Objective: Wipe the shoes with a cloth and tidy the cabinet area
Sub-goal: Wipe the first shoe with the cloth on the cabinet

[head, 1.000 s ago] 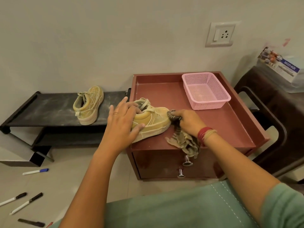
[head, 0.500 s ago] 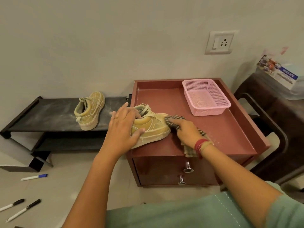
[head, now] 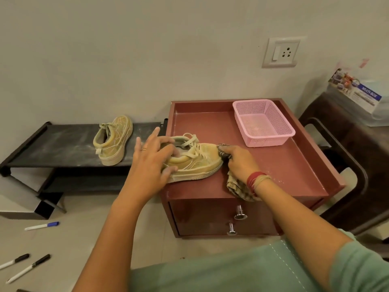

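Observation:
A dusty yellow shoe point(head: 200, 163) lies on top of the red-brown cabinet point(head: 284, 165), toe pointing right. My left hand point(head: 151, 163) holds its heel end, thumb on the side and fingers over the collar. My right hand point(head: 240, 161) grips a striped brown cloth point(head: 237, 186) and presses it against the shoe's toe; the cloth's loose end hangs over the cabinet's front edge. A second yellow shoe point(head: 113, 140) stands on the black rack point(head: 52, 148) to the left.
A pink mesh basket point(head: 263, 123) sits at the cabinet's back right. Two drawer knobs point(head: 240, 212) stick out in front. Markers lie on the floor, one blue-capped point(head: 42, 226), two black-capped point(head: 27, 268). A dark chair point(head: 357, 165) with a box stands right.
My right hand with the cloth has slid along the toe of the shoe, from its side up to the tip. The left hand stays on the heel. The camera tilted slightly.

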